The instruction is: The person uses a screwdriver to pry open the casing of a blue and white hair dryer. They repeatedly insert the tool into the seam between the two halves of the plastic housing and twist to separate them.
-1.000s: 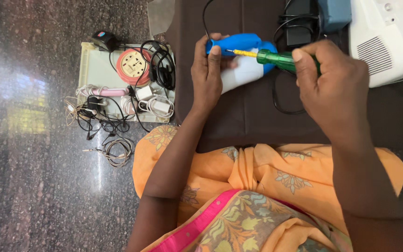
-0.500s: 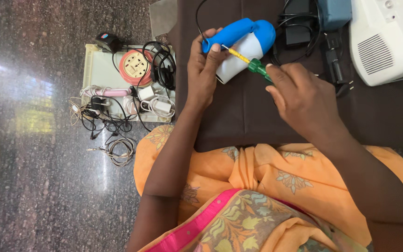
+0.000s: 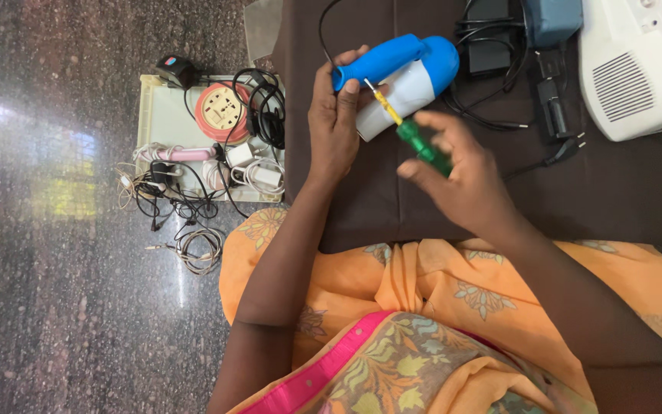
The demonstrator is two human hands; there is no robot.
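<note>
Upper middle of frame: left hand [image 3: 336, 123] wrapped round blue-and-white hair dryer [image 3: 404, 77], held just above dark surface [image 3: 438, 207]. Right hand [image 3: 461, 176] pinched on green-handled screwdriver [image 3: 411, 134], yellow shaft aimed at dryer body beside left thumb.

Risk, imo: tip skids off smooth plastic, jabs thumb sitting right next to it. Dryer held in air, could twist in grip.

Around: black cables and adapters [image 3: 499, 61] upper middle, white appliance [image 3: 637, 69] upper right, cream tray [image 3: 170, 130] of chargers and round extension reel [image 3: 222, 113] at left on floor. Dryer cord trails upward, could snag.
</note>
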